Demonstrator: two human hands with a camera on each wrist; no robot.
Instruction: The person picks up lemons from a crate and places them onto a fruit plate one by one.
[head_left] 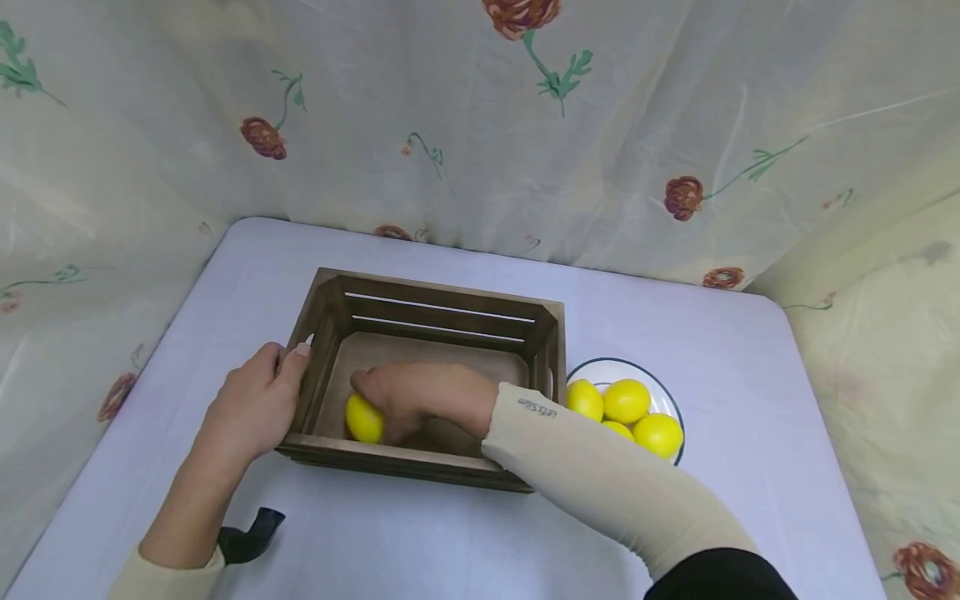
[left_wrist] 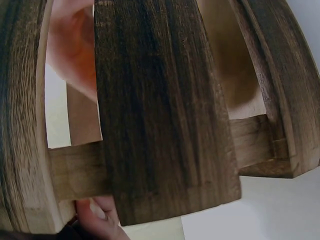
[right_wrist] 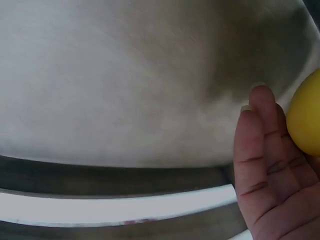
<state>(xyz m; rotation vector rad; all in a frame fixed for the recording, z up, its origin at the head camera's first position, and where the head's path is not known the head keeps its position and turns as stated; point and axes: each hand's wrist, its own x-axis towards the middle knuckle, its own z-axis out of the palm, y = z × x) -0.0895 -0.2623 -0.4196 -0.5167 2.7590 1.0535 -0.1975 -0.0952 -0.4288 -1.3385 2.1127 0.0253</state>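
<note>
The left hand (head_left: 251, 408) clasps the crate (head_left: 442, 312) wall at 9 o'clock, steadying it. The right hand (head_left: 420, 396), grip curled on a lemon (head_left: 363, 419), rests it on the crate floor; the plate (head_left: 671, 404) sits at 3 o'clock on the desk (head_left: 750, 375).

the crate (head_left: 431, 317) walls hem the right hand (head_left: 420, 398) on all sides; only the top is open. at 3 o'clock the plate (head_left: 670, 398) of lemons (head_left: 626, 400) blocks the surface (head_left: 720, 333); toward 12 o'clock it lies free up to the curtain (head_left: 480, 125).
</note>
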